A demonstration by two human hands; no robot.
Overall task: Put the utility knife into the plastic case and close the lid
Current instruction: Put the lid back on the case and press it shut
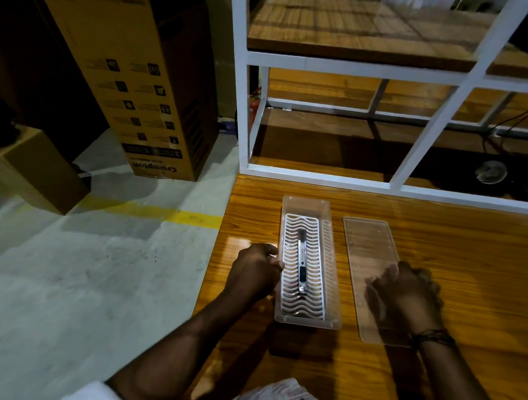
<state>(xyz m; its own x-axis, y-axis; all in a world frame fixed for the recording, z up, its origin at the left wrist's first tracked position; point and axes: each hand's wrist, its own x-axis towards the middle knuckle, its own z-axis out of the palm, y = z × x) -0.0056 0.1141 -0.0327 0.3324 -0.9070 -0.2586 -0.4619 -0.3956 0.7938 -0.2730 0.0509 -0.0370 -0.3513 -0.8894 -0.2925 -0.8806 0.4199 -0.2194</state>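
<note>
The utility knife [302, 262] lies lengthwise on the white slotted tray inside the open plastic case [333, 242], free of both hands, while the curled left hand [255, 270] steadies the case's side and the right hand [404, 292] grips the clear lid [367, 240] lying flat on the wooden table [466, 257] beside it.

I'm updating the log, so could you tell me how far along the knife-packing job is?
Done: the utility knife lies on the white grid inside the plastic case. In hand: the right hand rests on the lid beside it, while the left hand steadies the case. Left: closing the lid.
</note>
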